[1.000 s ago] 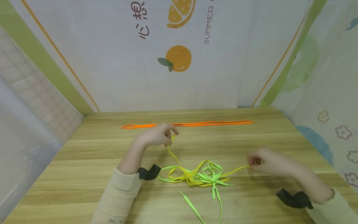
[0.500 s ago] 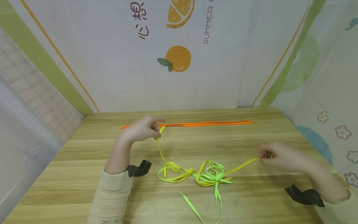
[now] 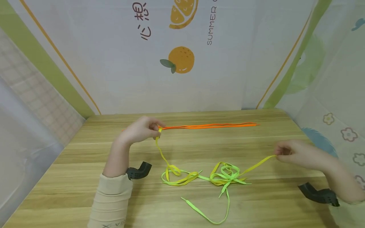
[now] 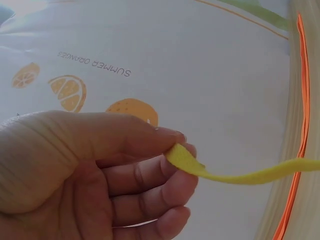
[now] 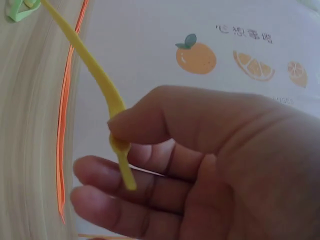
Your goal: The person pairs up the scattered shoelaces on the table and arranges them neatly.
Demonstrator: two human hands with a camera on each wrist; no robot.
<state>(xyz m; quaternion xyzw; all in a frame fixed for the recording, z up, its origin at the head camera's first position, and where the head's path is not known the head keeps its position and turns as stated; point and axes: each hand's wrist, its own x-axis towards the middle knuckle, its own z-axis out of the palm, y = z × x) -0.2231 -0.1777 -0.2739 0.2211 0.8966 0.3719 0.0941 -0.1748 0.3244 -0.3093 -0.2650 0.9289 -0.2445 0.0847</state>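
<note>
A yellow shoelace (image 3: pixel 258 163) is raised at both ends, its middle lying in loops on the table. My left hand (image 3: pixel 142 129) pinches one stretch of it between thumb and fingers, near the orange lace. In the left wrist view the yellow shoelace (image 4: pixel 240 177) runs off to the right from the fingertips. At the right, my right hand (image 3: pixel 302 155) pinches the other end; its tip pokes out below the thumb in the right wrist view (image 5: pixel 127 172). A light green shoelace (image 3: pixel 228 174) lies tangled with the yellow loops, one green tail curving toward the front.
An orange shoelace (image 3: pixel 211 126), doubled and straight, lies along the back of the wooden table (image 3: pixel 85 164). Behind the table hangs a white cloth (image 3: pixel 216 85) printed with oranges. A patterned cloth (image 3: pixel 336 126) borders the right side.
Both hands have moved apart, left hand leftward, right hand rightward and away. The yellow loops have separated into two clusters, and the right cluster with the green lace has slid right.
</note>
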